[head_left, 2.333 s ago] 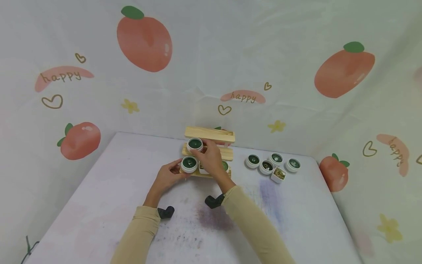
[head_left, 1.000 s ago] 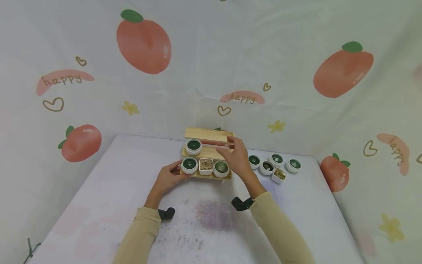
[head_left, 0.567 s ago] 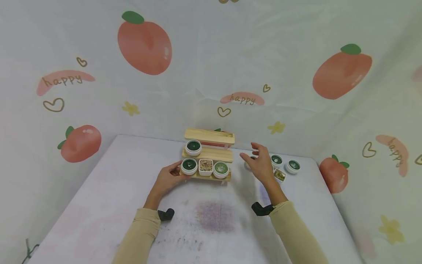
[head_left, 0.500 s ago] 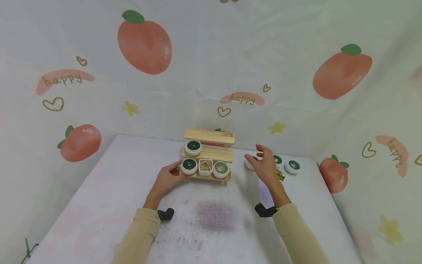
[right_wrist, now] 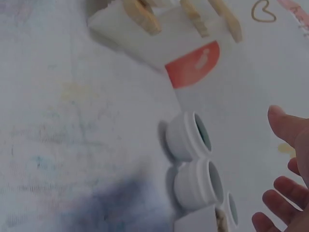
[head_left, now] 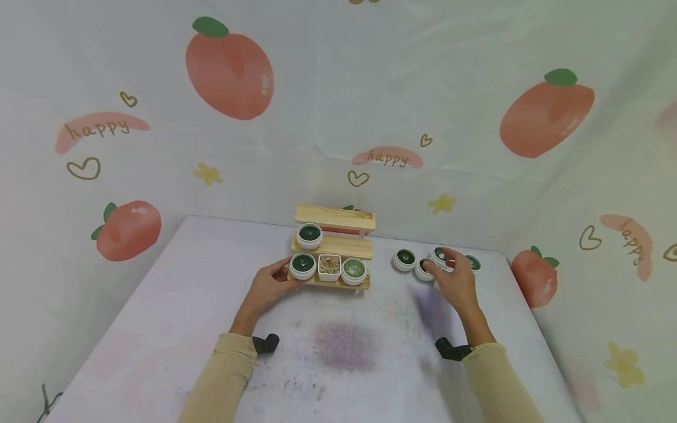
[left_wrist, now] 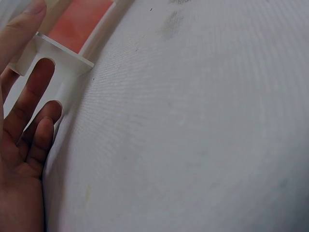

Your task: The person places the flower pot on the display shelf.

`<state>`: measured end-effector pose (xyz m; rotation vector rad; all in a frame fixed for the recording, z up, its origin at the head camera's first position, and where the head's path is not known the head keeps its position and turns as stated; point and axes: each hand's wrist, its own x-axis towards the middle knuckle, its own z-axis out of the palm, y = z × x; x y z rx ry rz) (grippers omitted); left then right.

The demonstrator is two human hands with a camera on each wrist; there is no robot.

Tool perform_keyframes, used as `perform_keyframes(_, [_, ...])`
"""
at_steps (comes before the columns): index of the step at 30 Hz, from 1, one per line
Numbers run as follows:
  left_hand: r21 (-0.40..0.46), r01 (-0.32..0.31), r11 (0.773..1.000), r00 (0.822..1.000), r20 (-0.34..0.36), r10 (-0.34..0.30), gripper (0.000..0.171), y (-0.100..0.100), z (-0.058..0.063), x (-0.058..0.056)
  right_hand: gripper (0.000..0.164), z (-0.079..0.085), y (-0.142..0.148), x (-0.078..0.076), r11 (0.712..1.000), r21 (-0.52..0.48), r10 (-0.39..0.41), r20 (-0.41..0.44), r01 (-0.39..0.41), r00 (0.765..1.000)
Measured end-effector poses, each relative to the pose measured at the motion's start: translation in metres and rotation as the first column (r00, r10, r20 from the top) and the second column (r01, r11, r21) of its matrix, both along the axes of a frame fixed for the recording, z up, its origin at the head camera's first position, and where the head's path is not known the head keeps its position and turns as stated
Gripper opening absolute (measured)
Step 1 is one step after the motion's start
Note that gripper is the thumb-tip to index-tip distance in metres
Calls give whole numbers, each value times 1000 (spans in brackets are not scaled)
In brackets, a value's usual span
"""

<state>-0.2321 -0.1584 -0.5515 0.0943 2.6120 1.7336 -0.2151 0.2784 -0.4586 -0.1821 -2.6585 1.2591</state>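
A three-step wooden display stand [head_left: 346, 247] with white side panels stands at the back. My left hand [head_left: 268, 288] holds the left end of its lowest step; in the left wrist view the fingers [left_wrist: 36, 92] lie along the side panel. That step bears a round dark-green pot [head_left: 303, 265], a square pot of brown grains [head_left: 329, 266] and a round light-green pot [head_left: 354, 270]. Another dark-green pot [head_left: 309, 235] sits at the left of the middle step. My right hand [head_left: 457, 286] hovers over the pots at right, thumb and fingers apart, partly covering a square pot [right_wrist: 195, 222].
Around the right hand stand several white round pots, among them a dark-green one [head_left: 404, 259], a brownish one [head_left: 424, 269] and one at the far right [head_left: 473, 262]. A printed cloth [head_left: 317, 117] hangs behind the table [head_left: 338, 388].
My right hand let go of the pot on the middle step, then moved right, past the nearest loose pot, to the far cluster. The left hand has stayed at the stand.
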Motion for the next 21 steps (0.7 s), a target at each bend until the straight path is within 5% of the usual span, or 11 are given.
perform_keyframes(11, [2, 0, 1000, 1000, 18, 0, 80, 1, 2, 0, 74, -29, 26, 4, 997, 61, -44, -20, 46, 999])
perform_keyframes(21, [13, 3, 1000, 1000, 25, -3, 82, 1, 0, -1, 80, -48, 37, 7, 999, 36, -28, 87, 25, 996])
